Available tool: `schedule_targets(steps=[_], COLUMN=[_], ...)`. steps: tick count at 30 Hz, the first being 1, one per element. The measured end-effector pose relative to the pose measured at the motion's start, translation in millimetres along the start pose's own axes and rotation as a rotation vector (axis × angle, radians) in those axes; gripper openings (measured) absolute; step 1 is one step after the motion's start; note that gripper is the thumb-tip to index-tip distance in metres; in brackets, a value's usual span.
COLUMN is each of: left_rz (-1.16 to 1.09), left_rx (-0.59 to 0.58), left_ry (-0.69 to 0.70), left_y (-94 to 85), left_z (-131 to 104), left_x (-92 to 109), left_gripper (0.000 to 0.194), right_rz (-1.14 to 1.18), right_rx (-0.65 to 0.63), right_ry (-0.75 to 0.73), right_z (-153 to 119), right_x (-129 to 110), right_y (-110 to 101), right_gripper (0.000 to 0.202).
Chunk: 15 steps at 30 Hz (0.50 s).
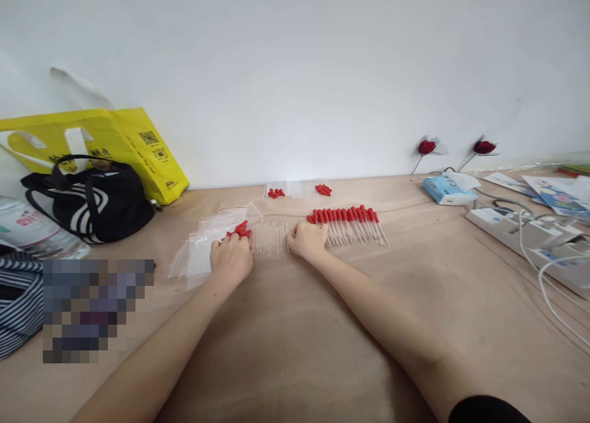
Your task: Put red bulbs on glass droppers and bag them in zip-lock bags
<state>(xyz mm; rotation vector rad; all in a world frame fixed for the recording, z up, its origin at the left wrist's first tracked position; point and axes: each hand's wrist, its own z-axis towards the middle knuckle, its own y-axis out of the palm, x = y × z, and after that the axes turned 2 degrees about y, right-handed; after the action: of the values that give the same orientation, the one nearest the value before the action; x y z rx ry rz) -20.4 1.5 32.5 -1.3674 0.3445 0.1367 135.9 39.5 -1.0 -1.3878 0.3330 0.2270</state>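
Note:
My left hand (232, 257) rests on the small pile of red caps (241, 229), over the edge of the clear plastic bags (201, 251); its fingers are curled and their tips hidden. My right hand (306, 238) is closed at the right end of a row of thin clear tubes (271, 238); what its fingers hold, if anything, is too small to name. Right beside it lies a row of tubes with red caps (343, 215), side by side with the caps toward the wall. Farther back, small clear bags (295, 189) lie with red caps at both sides.
At the left stand a yellow bag (133, 140), a black bag (115, 201) and a large plastic bottle (37, 229). A blue tissue pack (447, 190), a white power strip (530, 245) with cables, and two red flowers (427, 146) are at the right.

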Motion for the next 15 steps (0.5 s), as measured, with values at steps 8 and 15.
schedule_targets(steps=[8,15], left_rz=[0.061,0.067], left_rx=[0.030,0.028], left_ry=[0.009,-0.015], left_y=[4.6,3.2], left_z=[-2.4,-5.5], left_x=[6.6,10.2], left_gripper=[0.027,0.029], right_rz=[-0.044,-0.019], right_rx=[-0.055,-0.040], right_ry=[0.022,0.008], right_z=[4.2,4.0], right_x=[-5.9,-7.2], right_y=[0.8,4.4], right_gripper=[0.024,0.033])
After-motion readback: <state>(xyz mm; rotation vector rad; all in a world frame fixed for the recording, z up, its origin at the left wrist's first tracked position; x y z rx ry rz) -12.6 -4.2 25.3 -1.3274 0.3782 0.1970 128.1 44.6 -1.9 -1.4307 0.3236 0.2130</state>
